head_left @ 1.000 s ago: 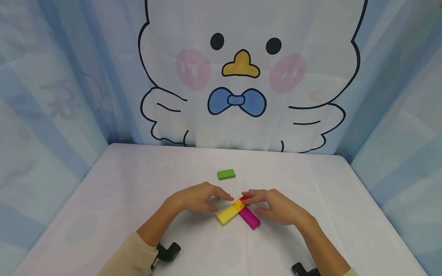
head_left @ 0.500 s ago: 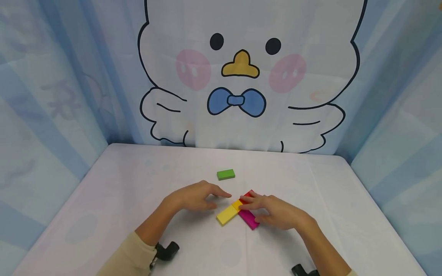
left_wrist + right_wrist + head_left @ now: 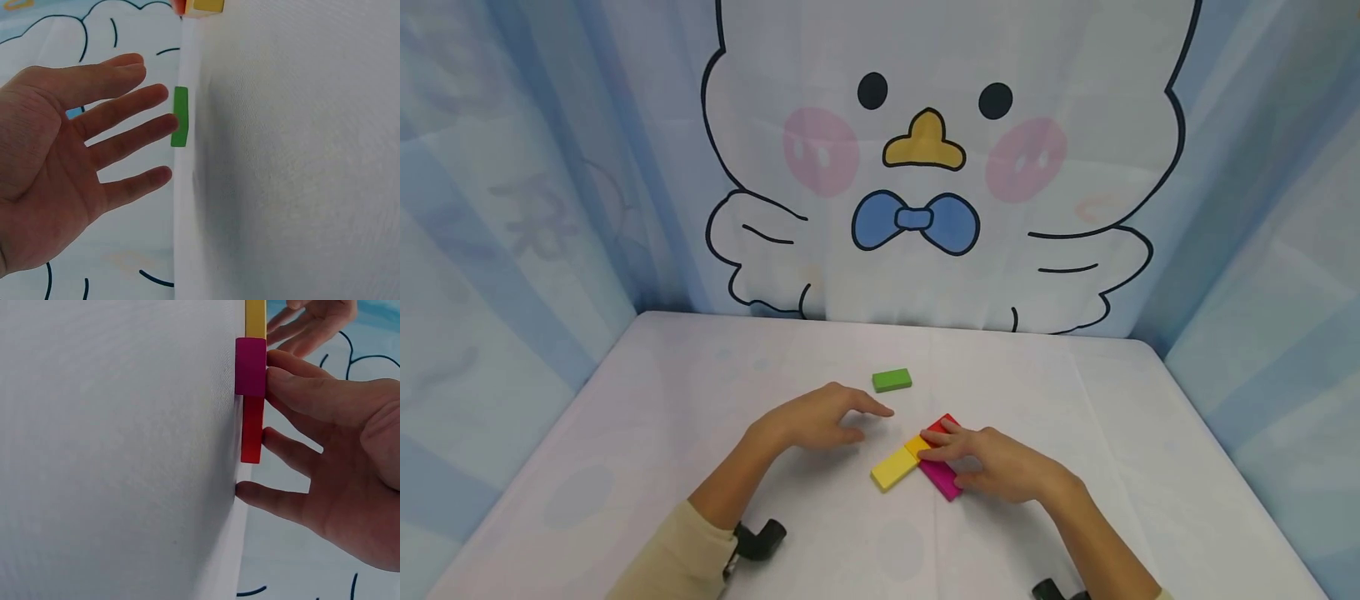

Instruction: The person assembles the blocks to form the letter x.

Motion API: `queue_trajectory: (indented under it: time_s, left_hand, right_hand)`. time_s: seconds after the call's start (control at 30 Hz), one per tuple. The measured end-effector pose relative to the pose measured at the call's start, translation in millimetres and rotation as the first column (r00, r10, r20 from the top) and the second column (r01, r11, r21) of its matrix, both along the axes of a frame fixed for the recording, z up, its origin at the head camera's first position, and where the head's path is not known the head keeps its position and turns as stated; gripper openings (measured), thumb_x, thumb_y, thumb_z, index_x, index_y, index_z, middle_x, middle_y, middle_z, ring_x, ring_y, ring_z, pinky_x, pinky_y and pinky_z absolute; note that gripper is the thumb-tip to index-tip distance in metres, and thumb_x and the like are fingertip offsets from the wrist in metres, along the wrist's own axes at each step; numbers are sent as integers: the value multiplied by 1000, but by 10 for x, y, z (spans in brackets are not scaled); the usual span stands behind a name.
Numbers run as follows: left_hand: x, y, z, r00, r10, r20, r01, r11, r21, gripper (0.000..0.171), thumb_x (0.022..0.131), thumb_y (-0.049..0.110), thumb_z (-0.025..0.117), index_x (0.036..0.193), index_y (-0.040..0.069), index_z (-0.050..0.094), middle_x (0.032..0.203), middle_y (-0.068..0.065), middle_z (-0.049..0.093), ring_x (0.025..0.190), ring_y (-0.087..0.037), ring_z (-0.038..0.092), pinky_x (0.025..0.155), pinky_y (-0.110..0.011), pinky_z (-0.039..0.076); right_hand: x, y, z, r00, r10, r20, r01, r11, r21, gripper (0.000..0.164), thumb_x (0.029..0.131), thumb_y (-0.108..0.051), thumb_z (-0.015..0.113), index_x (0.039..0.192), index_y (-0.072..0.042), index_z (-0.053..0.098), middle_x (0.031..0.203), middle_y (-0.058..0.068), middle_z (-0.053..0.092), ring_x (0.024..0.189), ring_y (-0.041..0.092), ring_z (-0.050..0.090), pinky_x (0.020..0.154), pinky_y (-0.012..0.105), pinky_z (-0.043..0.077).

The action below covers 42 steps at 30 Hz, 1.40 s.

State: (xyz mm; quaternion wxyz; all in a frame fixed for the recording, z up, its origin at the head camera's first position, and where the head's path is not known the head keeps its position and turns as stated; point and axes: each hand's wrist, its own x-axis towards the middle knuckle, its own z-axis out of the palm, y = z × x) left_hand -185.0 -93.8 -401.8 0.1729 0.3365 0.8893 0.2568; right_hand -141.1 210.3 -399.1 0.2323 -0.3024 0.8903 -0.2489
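Observation:
My left hand [image 3: 816, 419] hovers over the cloth with fingers spread and nothing in them, nearest the green block [image 3: 892, 381] behind it. My right hand [image 3: 1003, 467] rests its fingertips on a group of blocks lying flat: a yellow block [image 3: 892, 470], a small orange block [image 3: 914, 445], a red block [image 3: 949, 418] and a magenta block [image 3: 941, 481]. Yellow, orange and red run in one diagonal line; the magenta one branches off toward the front. In the right wrist view, the thumb and forefinger touch the top of the magenta block [image 3: 250, 366], while another finger meets the red block [image 3: 252, 429].
A white cloth covers the table [image 3: 760, 350]. Behind it hangs a curtain [image 3: 925, 275] printed with a cartoon bird, and blue-and-white curtains [image 3: 512, 208] close in both sides. A black camera mount [image 3: 760, 540] sits at the left wrist.
My left hand has drawn back to the left and away from the blocks. The right hand has shifted slightly nearer, its thumb now at the magenta block, uncovering more of the red one.

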Motion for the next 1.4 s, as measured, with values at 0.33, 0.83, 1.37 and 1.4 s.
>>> queue_trajectory:
  time_s: [0.33, 0.83, 1.37, 1.4]
  left_hand:
    - [-124, 49, -12, 994, 85, -70, -84, 996, 23, 45, 96, 10, 73, 140, 16, 67, 142, -5, 64, 136, -26, 57, 114, -48, 49]
    - [-432, 208, -144, 951, 308, -13, -303, 943, 135, 49, 94, 12, 76, 141, 20, 65, 141, -7, 62, 126, -27, 60, 102, -44, 57]
    - [-618, 415, -282, 956, 292, -27, -286, 948, 142, 49, 90, 7, 79, 137, 18, 68, 133, -9, 64, 122, -26, 62, 106, -41, 55]
    - [-626, 427, -288, 957, 290, -30, -283, 949, 142, 49, 90, 5, 79, 137, 17, 68, 132, -9, 65, 121, -26, 62, 106, -40, 54]
  right_hand:
    - [7, 16, -29, 1000, 21, -7, -21, 1000, -13, 55, 97, -2, 67, 145, -28, 63, 162, -4, 47, 160, 35, 22, 121, 63, 32]
    - [6, 7, -34, 999, 26, -32, -26, 1000, -14, 56, 96, 1, 67, 145, -26, 64, 162, -4, 48, 159, 35, 24, 120, 62, 34]
    - [14, 5, -41, 999, 31, -44, -32, 999, -16, 56, 96, 0, 67, 145, -26, 64, 162, -5, 47, 160, 34, 24, 121, 61, 34]
    - [15, 7, -42, 999, 29, -45, -30, 999, -16, 56, 96, 0, 67, 145, -26, 64, 162, -5, 47, 160, 34, 24, 121, 61, 34]
